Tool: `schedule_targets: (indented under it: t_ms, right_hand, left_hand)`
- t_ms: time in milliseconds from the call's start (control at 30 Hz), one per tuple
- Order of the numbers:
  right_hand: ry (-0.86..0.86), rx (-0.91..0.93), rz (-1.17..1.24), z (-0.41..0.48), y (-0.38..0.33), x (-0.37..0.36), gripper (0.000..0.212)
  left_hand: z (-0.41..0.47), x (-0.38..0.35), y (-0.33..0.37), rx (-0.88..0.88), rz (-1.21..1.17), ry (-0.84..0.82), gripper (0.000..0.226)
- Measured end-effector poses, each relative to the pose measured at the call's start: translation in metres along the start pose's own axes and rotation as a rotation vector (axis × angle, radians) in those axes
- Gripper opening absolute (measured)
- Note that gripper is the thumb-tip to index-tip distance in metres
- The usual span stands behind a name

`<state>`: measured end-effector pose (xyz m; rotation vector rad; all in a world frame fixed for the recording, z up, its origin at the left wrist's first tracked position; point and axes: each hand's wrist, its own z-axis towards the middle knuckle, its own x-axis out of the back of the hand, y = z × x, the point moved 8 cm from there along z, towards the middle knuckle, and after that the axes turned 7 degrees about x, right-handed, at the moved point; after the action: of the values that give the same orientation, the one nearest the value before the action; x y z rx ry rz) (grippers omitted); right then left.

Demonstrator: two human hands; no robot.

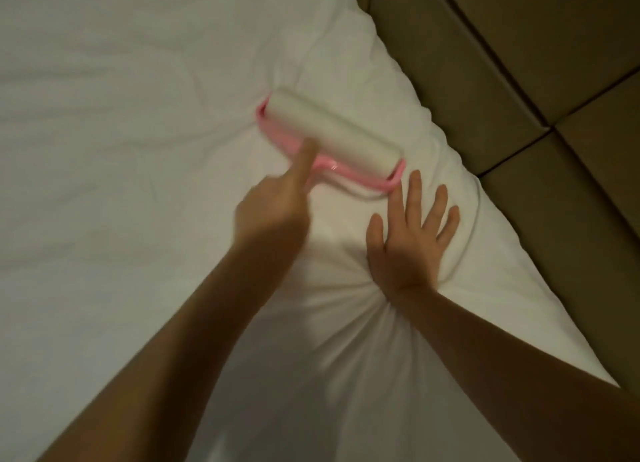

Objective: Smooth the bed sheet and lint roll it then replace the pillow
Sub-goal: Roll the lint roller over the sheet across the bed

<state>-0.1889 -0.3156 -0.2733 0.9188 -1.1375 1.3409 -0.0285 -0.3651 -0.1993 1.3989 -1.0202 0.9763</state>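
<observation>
Head view: creased white bed sheet [104, 219] borders tan padded panels [519, 63].

Open sheet [104, 150] spreads wide to the left; on the right, the padded headboard [519, 80] hems in the bed edge.

Left hand [273, 208] curled with forefinger extended, right hand [412, 233] pressed flat with fingers spread

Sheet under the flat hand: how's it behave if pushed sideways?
Likely floppy: the bed sheet puckers into radiating creases under the right hand. Probably bunches rather than slides when pushed. The lint roller may drag it too.
</observation>
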Motion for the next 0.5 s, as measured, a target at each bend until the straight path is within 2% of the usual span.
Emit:
schedule_targets:
  t_ms: [33,100,200,367,500]
  right_hand:
    - [0.002,0.005,-0.026,-0.001,-0.001,0.0,0.054]
    - [0.001,0.016,-0.042,-0.001,-0.002,0.0,0.053]
    - [0.006,0.011,-0.003,0.0,0.0,0.001,0.054]
    - [-0.159,-0.022,0.036,-0.002,0.001,0.004,0.06]
    - [-0.281,-0.034,0.059,-0.007,0.003,0.017,0.052]
  left_hand:
    - [-0.022,0.005,-0.018,-0.035,0.02,0.042,0.045]
    - [-0.05,0.01,-0.046,0.041,0.031,-0.019,0.049]
    - [-0.041,0.006,-0.043,0.058,-0.018,-0.008,0.051]
    - [-0.02,-0.007,-0.01,0.026,-0.167,0.004,0.048]
    - [-0.101,0.008,-0.056,0.084,-0.149,-0.013,0.058]
